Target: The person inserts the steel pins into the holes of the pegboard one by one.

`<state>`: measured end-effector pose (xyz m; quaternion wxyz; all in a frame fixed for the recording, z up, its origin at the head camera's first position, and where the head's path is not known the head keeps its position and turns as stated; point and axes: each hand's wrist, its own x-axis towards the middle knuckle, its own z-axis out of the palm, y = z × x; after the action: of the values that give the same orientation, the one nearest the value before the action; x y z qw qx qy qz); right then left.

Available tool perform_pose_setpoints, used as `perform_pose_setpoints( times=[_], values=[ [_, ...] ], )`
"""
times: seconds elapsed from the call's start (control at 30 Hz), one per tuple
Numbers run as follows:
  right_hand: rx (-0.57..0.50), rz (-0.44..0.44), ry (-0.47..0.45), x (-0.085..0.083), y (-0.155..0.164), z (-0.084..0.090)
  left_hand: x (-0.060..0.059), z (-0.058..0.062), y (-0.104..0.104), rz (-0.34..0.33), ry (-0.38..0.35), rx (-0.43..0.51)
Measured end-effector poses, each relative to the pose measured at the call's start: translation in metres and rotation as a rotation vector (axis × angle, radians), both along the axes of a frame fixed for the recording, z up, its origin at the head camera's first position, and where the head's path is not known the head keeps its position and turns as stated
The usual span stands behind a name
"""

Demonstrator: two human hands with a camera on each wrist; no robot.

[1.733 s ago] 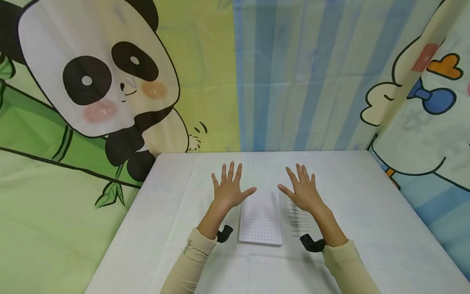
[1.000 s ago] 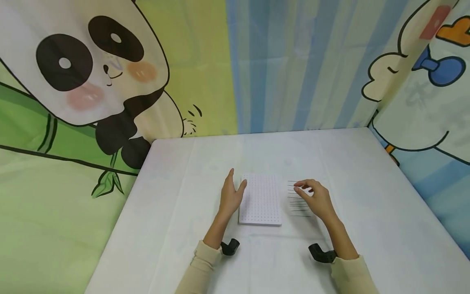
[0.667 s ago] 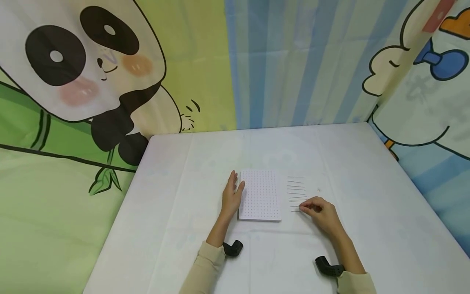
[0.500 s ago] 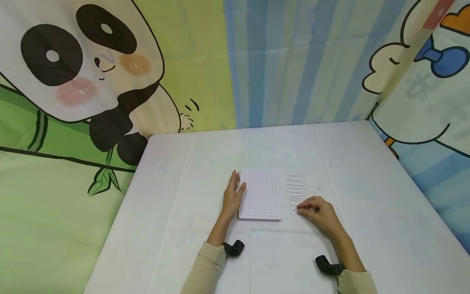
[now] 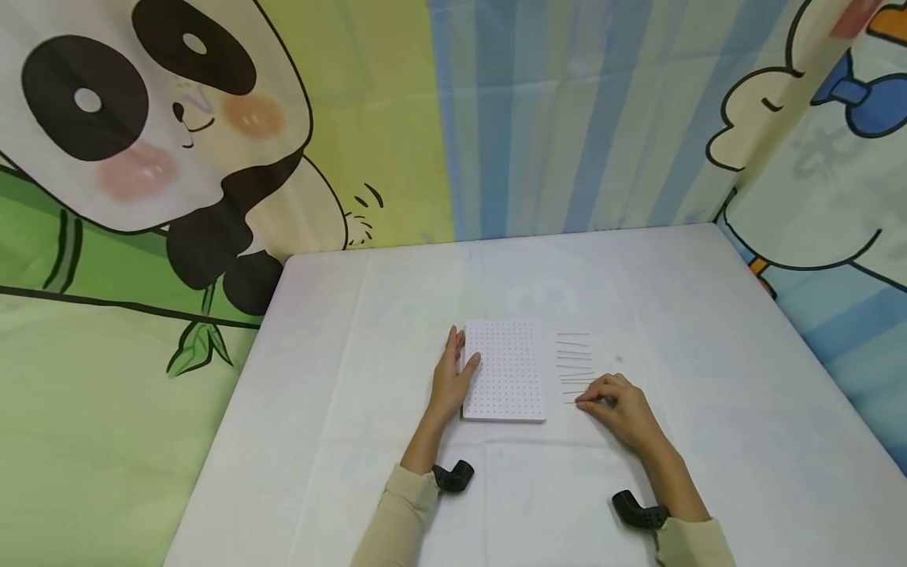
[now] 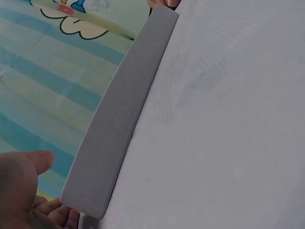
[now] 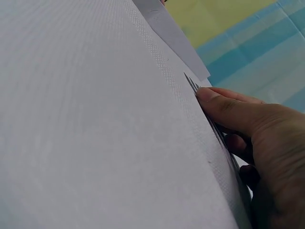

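A white pegboard with rows of small holes lies flat on the table. My left hand is at its left side, fingers fairly straight along the edge and thumb over the top near that edge. In the left wrist view the thumb stands off the board's side wall. Right of the board, several thin dark rods lie in a column, roughly parallel. My right hand pinches the right end of the nearest thin rod between thumb and fingertips. Those fingers hide the rod's right end.
A white cloth covers the table. Behind it hangs a printed curtain, with a panda picture at left. A black wrist camera is on the left wrist, another black camera on the right.
Both hands have come down from above the table, the left to the board's left side, the right to the nearest rod. The right fingers have closed into a pinch. The head view has tilted down.
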<state>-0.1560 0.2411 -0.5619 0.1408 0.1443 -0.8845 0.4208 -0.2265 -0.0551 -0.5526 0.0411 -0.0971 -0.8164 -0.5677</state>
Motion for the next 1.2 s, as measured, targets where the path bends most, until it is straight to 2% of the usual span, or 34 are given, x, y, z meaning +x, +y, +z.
perform_pose_setpoints(
  times=[0.13,0.37,0.5,0.6,0.73,0.87,1.0,1.2],
  values=[
    [-0.002,0.007,0.004,-0.0008,0.0006,0.0007,-0.0009,-0.0009,-0.0009,-0.003,0.025,-0.032],
    [0.013,0.007,-0.002,-0.0013,-0.0008,0.0021,-0.0020,-0.0016,-0.0023,0.008,0.027,-0.059],
    [0.032,0.001,0.043,-0.0032,-0.0013,0.0017,-0.0028,-0.0017,-0.0025,0.015,0.029,-0.056],
    [0.026,-0.012,0.117,-0.0035,-0.0010,0.0008,-0.0019,-0.0028,-0.0027,0.010,0.027,-0.046],
    [-0.044,-0.025,0.182,-0.0016,-0.0016,0.0026,-0.0001,-0.0044,-0.0027,-0.001,0.024,-0.046],
    [-0.152,-0.051,0.121,0.0002,-0.0039,0.0059,0.0004,-0.0046,-0.0023,0.008,0.038,-0.053],
    [-0.204,-0.072,0.080,-0.0002,-0.0057,0.0075,-0.0001,-0.0037,-0.0021,0.016,0.033,-0.061],
    [-0.261,-0.017,0.077,0.0002,-0.0056,0.0070,0.0006,-0.0030,-0.0015,0.013,0.009,-0.068]
  ],
)
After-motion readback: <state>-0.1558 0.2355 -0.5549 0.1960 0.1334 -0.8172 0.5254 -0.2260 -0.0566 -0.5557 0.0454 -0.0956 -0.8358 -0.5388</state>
